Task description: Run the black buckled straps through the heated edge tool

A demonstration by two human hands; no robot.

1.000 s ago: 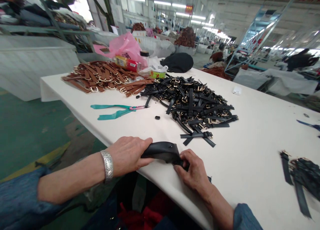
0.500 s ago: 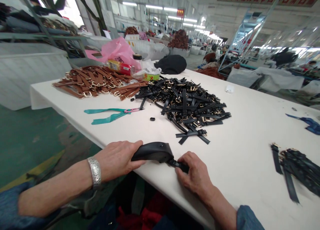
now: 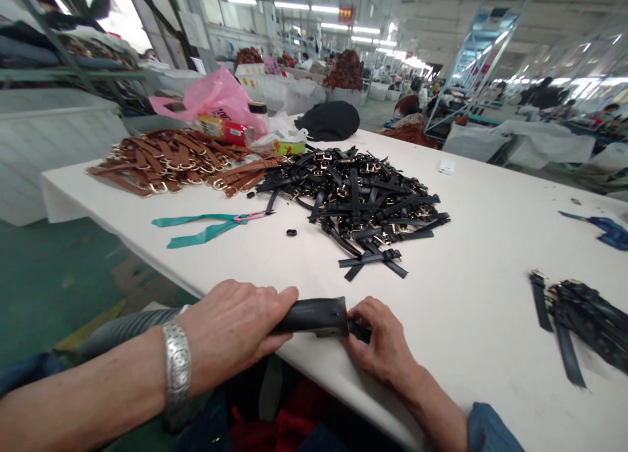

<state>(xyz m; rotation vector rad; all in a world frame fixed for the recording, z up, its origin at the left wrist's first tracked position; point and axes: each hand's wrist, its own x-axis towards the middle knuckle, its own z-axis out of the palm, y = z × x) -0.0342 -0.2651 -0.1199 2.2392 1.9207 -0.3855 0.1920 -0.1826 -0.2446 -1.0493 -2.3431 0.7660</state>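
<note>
My left hand (image 3: pixel 240 321), with a silver bracelet at the wrist, is wrapped round a smooth black hand-held tool (image 3: pixel 316 314) with a wide, nozzle-like end. A ribbed grey hose (image 3: pixel 130 329) shows behind that wrist; whether it joins the tool is hidden. At the table's near edge, my right hand (image 3: pixel 385 341) pinches a short black strap (image 3: pixel 360 331) right at the tool's wide end. Most of the strap is covered by my fingers and the tool. Beyond both hands lies a heap of black straps (image 3: pixel 353 197) with gold buckles.
Brown buckled straps (image 3: pixel 167 157) are piled at the left of the white table (image 3: pixel 471 256). A small tool with pink handles (image 3: pixel 251 216) and teal strips lies before them, near a black loop (image 3: pixel 291 232). More black straps (image 3: pixel 589 321) lie at the right; a pink bag (image 3: pixel 216 95) stands behind.
The tool has turned and moved slightly right, its wide end now right against my right fingers. The strap part visible between them is now mostly covered. The grey hose has come into view.
</note>
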